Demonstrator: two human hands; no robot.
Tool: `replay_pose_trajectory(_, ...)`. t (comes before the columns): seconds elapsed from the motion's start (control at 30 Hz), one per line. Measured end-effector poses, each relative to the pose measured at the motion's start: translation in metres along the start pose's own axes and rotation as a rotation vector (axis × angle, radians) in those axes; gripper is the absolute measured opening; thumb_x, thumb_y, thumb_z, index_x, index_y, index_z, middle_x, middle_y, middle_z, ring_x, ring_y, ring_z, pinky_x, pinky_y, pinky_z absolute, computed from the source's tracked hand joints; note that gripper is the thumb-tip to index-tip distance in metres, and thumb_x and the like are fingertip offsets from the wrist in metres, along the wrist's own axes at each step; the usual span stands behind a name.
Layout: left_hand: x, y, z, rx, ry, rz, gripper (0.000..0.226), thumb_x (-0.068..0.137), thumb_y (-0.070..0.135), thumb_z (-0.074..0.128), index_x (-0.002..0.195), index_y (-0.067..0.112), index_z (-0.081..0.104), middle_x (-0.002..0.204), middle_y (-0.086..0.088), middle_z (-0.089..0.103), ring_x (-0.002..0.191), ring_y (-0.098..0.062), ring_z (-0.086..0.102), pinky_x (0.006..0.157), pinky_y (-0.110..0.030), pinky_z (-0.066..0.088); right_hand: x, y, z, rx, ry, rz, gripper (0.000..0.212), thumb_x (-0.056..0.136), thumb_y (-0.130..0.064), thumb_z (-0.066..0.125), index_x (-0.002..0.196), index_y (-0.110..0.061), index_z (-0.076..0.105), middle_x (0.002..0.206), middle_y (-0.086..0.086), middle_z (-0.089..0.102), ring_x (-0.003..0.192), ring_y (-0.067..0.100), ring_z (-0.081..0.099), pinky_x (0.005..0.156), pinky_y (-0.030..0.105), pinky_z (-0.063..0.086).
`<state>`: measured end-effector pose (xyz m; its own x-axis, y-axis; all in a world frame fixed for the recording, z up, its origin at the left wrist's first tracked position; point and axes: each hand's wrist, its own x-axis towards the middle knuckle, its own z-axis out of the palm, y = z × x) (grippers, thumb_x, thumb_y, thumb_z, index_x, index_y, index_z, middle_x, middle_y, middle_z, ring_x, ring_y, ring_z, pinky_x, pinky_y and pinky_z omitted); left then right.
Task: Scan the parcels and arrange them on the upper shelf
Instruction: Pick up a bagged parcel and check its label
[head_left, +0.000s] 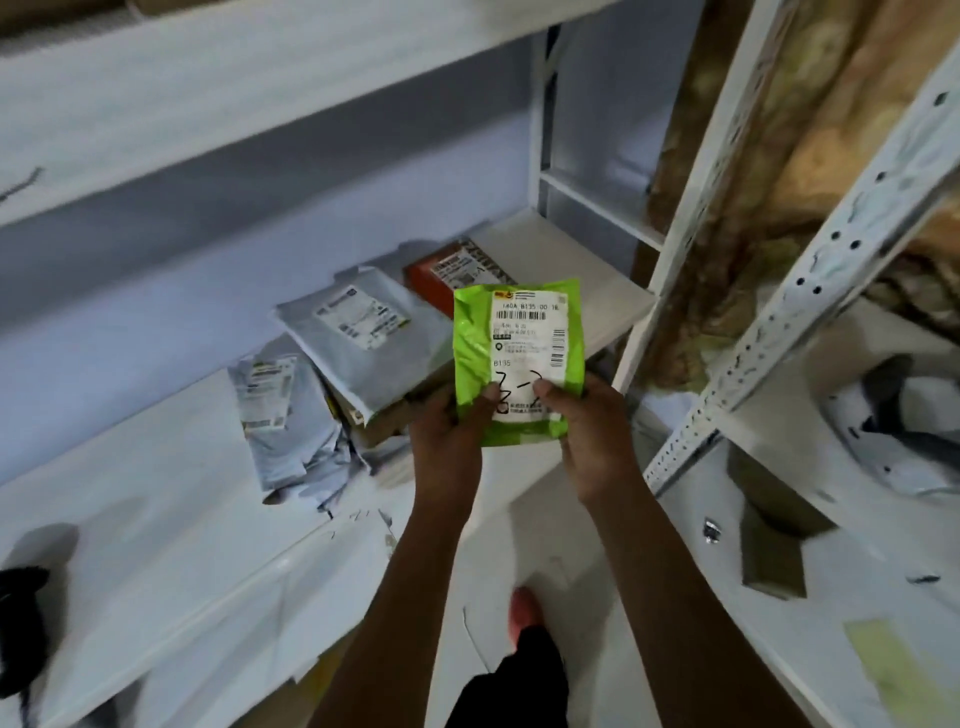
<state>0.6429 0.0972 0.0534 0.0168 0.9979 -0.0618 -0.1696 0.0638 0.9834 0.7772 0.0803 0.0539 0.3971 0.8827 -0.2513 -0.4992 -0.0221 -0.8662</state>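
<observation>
Facing: a white shelving unit (543, 130) set against a pale wall, seen from above and slightly blurred.
Upper shelf (208, 93): a white board crossing the top of the view; only its front edge and underside show.
Lower shelf (130, 509): a white board carrying a loose pile of parcels toward its right half.
Pile: a large grey mailer (363, 338) lies label up on top; a smaller grey mailer (275, 415) lies crumpled just left of it; an orange-red box (428, 280) sits behind them, near the shelf's back.
Right side: a second white rack (779, 322) with perforated uprights, holding a white and grey bag (893, 431) and a brown carton (774, 551); mottled brown wall (753, 156) lies between the two racks.
Floor (561, 519): pale, with one foot (524, 613) of the person below the arms.
Left hand (447, 431): grips the lower left corner of the green parcel (472, 364), thumb across the front, fingers curled behind and hidden.
Right hand (592, 426): grips the lower right corner, thumb pressed on the label, fingers out of sight behind.
Green parcel position: held in the air in front of the pile, touching neither shelf.
Facing of parcel: white label toward the camera, print reading upright, black handwriting near the thumbs.
Long axis: runs up and down in the view, top edge away from the person.
</observation>
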Motion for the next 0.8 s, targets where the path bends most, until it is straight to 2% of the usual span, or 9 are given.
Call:
replay_pose_trajectory(0.13,0.043,0.015,0.04,-0.04,-0.037,0.064,0.014,0.094,-0.002,0.068,0.106,0.004,0.072,0.097,-0.002,0.081,0.088,-0.017,0.077,0.072,-0.028,0.06,0.04,-0.043,-0.002,0.015,-0.032,-0.085,0.032,0.085,0.009,0.066,0.111,-0.006,0.075,0.114,0.02,0.076,0.108,0.04,0.072,0.094,0.049,0.059)
replay_pose_trajectory(0.23,0.062,0.031,0.065,-0.081,-0.068,0.118,0.018,0.09,-0.008,0.068,0.104,0.003,0.071,0.094,0.002,0.081,0.085,-0.013,0.077,0.071,-0.023,0.059,0.059,-0.078,-0.002,0.055,-0.134,-0.167,0.033,0.077,0.001,0.067,0.102,-0.015,0.082,0.113,0.015,0.077,0.107,0.035,0.072,0.094,0.048,0.059)
replay_pose_trajectory(0.33,0.079,0.054,0.089,-0.112,-0.077,0.181,0.021,0.084,-0.001,0.076,0.101,0.009,0.071,0.096,-0.003,0.081,0.087,-0.019,0.077,0.074,-0.03,0.06,0.078,-0.114,0.004,0.102,-0.216,-0.22,0.036,0.076,0.002,0.068,0.099,-0.021,0.084,0.111,0.011,0.078,0.107,0.033,0.072,0.1,0.054,0.055)
replay_pose_trajectory(0.4,0.086,0.072,0.101,-0.124,-0.066,0.225,0.026,0.082,0.004,0.08,0.105,0.009,0.071,0.099,-0.004,0.08,0.089,-0.022,0.076,0.077,-0.036,0.061,0.088,-0.133,0.008,0.119,-0.251,-0.254,0.037,0.075,0.004,0.073,0.102,-0.019,0.083,0.113,0.012,0.077,0.109,0.035,0.07,0.105,0.058,0.05)
replay_pose_trajectory(0.47,0.093,0.092,0.112,-0.121,-0.039,0.31,0.024,0.08,0.007,0.077,0.103,0.009,0.071,0.096,-0.004,0.08,0.087,-0.023,0.073,0.077,-0.041,0.06,0.097,-0.154,0.015,0.135,-0.289,-0.302,0.036,0.07,-0.002,0.081,0.103,-0.017,0.083,0.114,0.015,0.077,0.11,0.037,0.069,0.106,0.063,0.048)
replay_pose_trajectory(0.57,0.095,0.122,0.13,-0.119,0.034,0.452,0.018,0.081,0.004,0.072,0.098,0.009,0.07,0.089,0.002,0.08,0.081,-0.015,0.074,0.074,-0.031,0.06,0.105,-0.186,0.027,0.162,-0.396,-0.346,0.043,0.066,-0.025,0.091,0.106,-0.015,0.082,0.116,0.016,0.076,0.111,0.038,0.069,0.104,0.058,0.05)
replay_pose_trajectory(0.67,0.083,0.155,0.144,-0.107,0.137,0.581,0.017,0.085,0.003,0.071,0.1,0.009,0.07,0.091,0.001,0.08,0.083,-0.014,0.074,0.073,-0.028,0.059,0.106,-0.221,0.04,0.131,-0.541,-0.38,0.031,0.077,-0.005,0.073,0.103,-0.019,0.083,0.113,0.01,0.078,0.11,0.031,0.071,0.101,0.05,0.053)
replay_pose_trajectory(0.73,0.075,0.18,0.152,-0.081,0.228,0.685,0.023,0.087,0.005,0.074,0.109,0.009,0.069,0.097,0.004,0.079,0.085,-0.014,0.075,0.072,-0.029,0.06,0.103,-0.244,0.051,0.098,-0.592,-0.423,0.033,0.078,-0.001,0.068,0.096,-0.023,0.084,0.106,0.004,0.08,0.103,0.025,0.073,0.093,0.043,0.057)
replay_pose_trajectory(0.8,0.067,0.204,0.162,0.006,0.425,0.8,0.036,0.089,0.009,0.077,0.122,0.007,0.061,0.101,0.013,0.074,0.083,-0.015,0.075,0.065,-0.034,0.061,0.098,-0.268,0.064,0.071,-0.632,-0.471,0.029,0.077,-0.003,0.071,0.093,-0.024,0.084,0.1,0.003,0.08,0.094,0.024,0.073,0.086,0.041,0.059)
